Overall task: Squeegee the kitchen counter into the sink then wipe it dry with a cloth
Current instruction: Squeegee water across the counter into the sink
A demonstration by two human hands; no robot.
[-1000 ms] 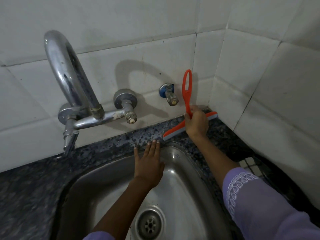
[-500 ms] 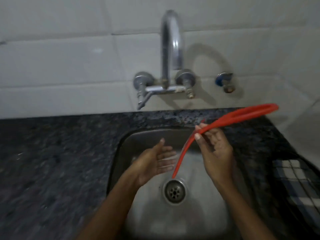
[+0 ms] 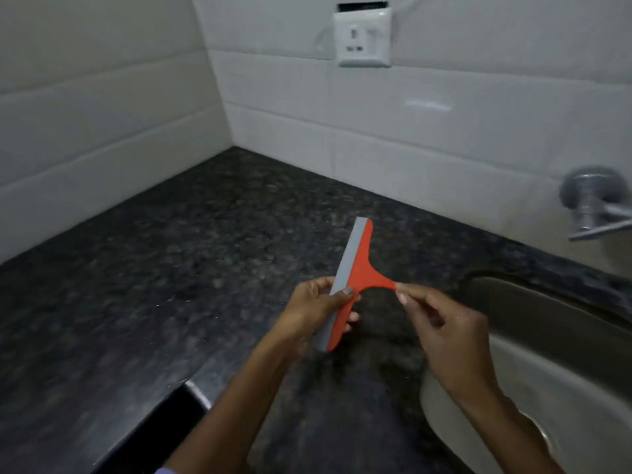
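Note:
An orange squeegee [image 3: 359, 271] with a grey rubber blade hangs in the air over the dark speckled counter [image 3: 171, 268], blade facing left. My left hand [image 3: 318, 309] grips the lower half of the blade bar. My right hand [image 3: 448, 333] pinches the handle near its neck; the handle's end is hidden behind the fingers. The steel sink [image 3: 554, 354] lies at the right, under my right forearm. No cloth is in view.
White tiled walls meet in a corner behind the counter. A white wall socket [image 3: 362, 39] sits high on the back wall. A chrome tap fitting [image 3: 595, 206] sticks out at the right edge. The counter's front edge [image 3: 195, 391] steps in near the lower left.
The view has swung left from the sink to the counter's left part. The squeegee has come out of the sink area, and my left hand, open before, now holds its blade.

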